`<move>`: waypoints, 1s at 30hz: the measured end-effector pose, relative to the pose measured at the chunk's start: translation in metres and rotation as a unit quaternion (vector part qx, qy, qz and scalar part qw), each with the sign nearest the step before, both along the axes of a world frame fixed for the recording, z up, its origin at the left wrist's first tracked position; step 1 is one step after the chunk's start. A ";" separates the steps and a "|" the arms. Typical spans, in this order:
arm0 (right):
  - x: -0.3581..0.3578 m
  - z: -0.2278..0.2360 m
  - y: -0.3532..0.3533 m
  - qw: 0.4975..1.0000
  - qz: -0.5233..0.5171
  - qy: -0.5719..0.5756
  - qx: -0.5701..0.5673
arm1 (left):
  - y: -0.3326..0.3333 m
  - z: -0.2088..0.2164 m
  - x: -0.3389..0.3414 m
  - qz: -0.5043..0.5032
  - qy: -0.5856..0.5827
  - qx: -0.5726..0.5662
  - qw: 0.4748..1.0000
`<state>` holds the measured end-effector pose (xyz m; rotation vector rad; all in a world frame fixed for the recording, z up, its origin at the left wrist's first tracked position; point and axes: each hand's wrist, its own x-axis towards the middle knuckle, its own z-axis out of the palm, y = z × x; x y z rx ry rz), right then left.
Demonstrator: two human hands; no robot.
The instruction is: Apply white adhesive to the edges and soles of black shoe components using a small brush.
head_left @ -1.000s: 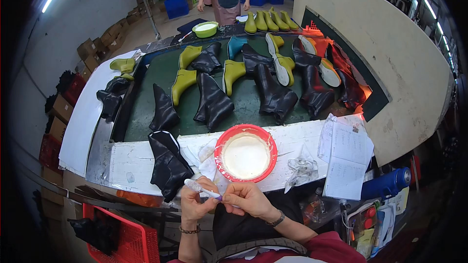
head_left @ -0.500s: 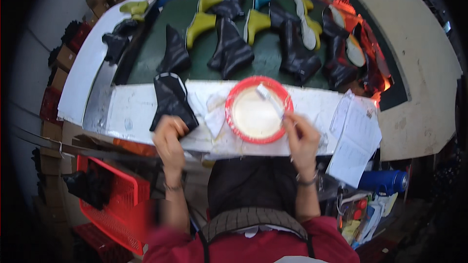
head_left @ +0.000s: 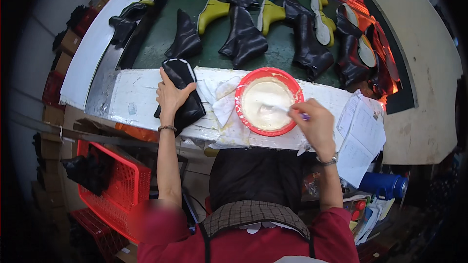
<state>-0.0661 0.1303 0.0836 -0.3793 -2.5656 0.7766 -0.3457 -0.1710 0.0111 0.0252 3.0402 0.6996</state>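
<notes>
Brush blurred at its tip, black boot half covered.
The brush's far end is hard to make out against the pale paste in the red bowl; the right hand, closed, pinches its purple handle beside the rim. The left hand lies spread over the boot, thumb wide, hiding its middle; whether it grips, I cannot tell.

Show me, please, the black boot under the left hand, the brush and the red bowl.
Black boot [head_left: 192,111]: head view, on its dark upper.
Brush [head_left: 282,109]: head view, on its pale shaft, over the bowl's contents.
Red bowl [head_left: 267,72]: head view, on its far rim.
</notes>
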 end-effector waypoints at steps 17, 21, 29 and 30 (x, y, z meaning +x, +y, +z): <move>-0.002 0.009 0.013 0.981 0.106 0.128 -0.097 | 0.005 0.123 0.095 -0.258 -0.277 0.264 0.887; -0.024 0.023 0.000 0.980 0.181 0.085 -0.001 | 0.015 0.126 0.100 -0.298 -0.329 0.270 0.854; -0.020 0.012 -0.018 0.981 0.125 0.137 -0.057 | 0.003 0.129 0.102 -0.216 -0.238 0.429 0.844; -0.017 0.009 -0.023 0.981 0.118 0.137 -0.071 | 0.003 0.128 0.102 -0.196 -0.224 0.463 0.835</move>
